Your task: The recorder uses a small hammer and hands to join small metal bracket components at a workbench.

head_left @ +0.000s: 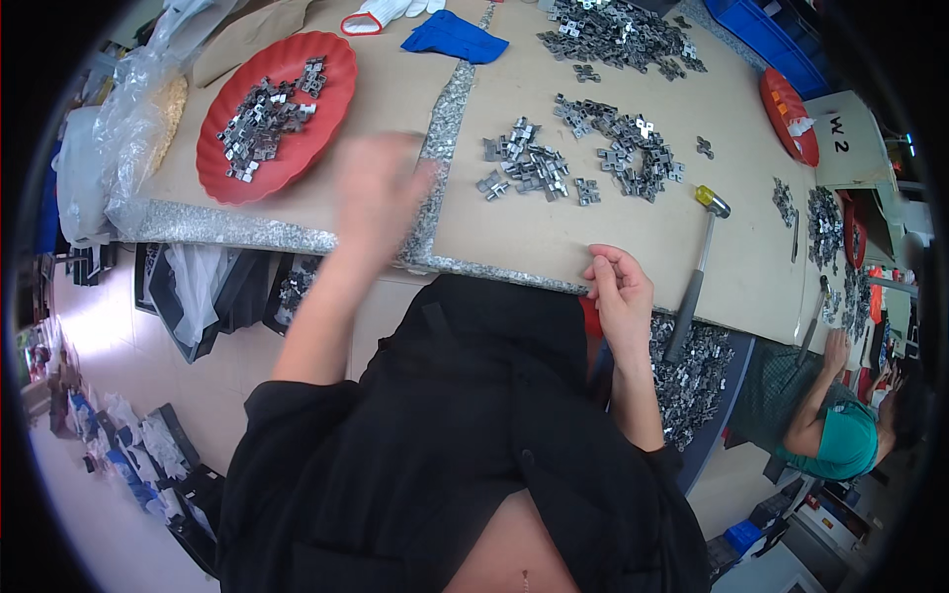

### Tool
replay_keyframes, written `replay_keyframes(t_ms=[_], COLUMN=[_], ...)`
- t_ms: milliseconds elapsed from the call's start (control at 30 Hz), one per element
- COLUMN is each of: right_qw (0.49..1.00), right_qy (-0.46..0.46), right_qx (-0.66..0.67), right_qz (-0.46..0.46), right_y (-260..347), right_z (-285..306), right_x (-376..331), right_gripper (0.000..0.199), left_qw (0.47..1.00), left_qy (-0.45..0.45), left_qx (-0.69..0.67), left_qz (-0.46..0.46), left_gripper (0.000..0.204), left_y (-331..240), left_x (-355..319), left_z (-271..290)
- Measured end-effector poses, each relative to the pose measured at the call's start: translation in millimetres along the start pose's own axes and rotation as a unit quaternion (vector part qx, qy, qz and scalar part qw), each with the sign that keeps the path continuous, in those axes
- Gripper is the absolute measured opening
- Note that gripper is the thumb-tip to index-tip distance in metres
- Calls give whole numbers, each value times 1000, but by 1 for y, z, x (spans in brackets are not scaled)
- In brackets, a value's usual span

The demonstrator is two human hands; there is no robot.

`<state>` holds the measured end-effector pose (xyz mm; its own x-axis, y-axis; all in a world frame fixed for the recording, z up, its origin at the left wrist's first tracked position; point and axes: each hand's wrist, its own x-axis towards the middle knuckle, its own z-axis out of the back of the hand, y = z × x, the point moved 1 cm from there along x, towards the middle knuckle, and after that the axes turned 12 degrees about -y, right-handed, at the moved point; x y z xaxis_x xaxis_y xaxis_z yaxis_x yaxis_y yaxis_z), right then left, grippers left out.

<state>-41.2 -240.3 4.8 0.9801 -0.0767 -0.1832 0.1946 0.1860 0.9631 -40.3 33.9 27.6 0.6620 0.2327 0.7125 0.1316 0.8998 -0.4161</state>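
Observation:
My left hand (376, 198) is blurred in motion above the table's near edge, between the red tray (341, 94) of small metal clips and the loose pile of metal clips (583, 158). Whether it holds anything cannot be made out. My right hand (621, 292) rests at the front edge of the cardboard-covered table (554, 232), fingers curled, perhaps pinching a small piece. A hammer (697, 272) with a yellow-tipped head lies just to the right of that hand.
More clips (618, 35) are heaped at the back, beside a blue cloth (453, 38) and white gloves (381, 14). A bin of clips (692, 381) sits below the table's edge. A plastic bag (148, 99) lies left. Another person in a teal shirt (840, 435) works at right.

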Motion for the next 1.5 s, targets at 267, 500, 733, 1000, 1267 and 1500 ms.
replay_keyframes(t_ms=[267, 500, 733, 1000, 1267, 1500], right_qw=[1000, 951, 880, 909, 936, 936], right_qy=[12, -80, -40, 40, 15, -68], right_qx=[-20, -188, -412, -316, -284, -300], right_qz=[-18, 231, 234, 270, 206, 171], right_y=[2, 11, 36, 25, 24, 20], right_z=[5, -10, -35, 2, 4, 4], right_x=[1, 52, 57, 47, 50, 43], right_gripper=[17, 22, 22, 34, 38, 32], left_qw=[980, 717, 553, 485, 484, 495], left_qy=[135, 293, 327, 380, 429, 401], left_qx=[-146, -472, -520, -557, -561, -549], left_qz=[-27, 421, 562, 556, 516, 542], left_gripper=[27, 15, 15, 22, 19, 18], left_y=[-28, -38, -63, -75, -86, -81], left_x=[-25, -19, -19, -28, -28, -30], left_z=[-47, -36, -40, -58, -61, -60])
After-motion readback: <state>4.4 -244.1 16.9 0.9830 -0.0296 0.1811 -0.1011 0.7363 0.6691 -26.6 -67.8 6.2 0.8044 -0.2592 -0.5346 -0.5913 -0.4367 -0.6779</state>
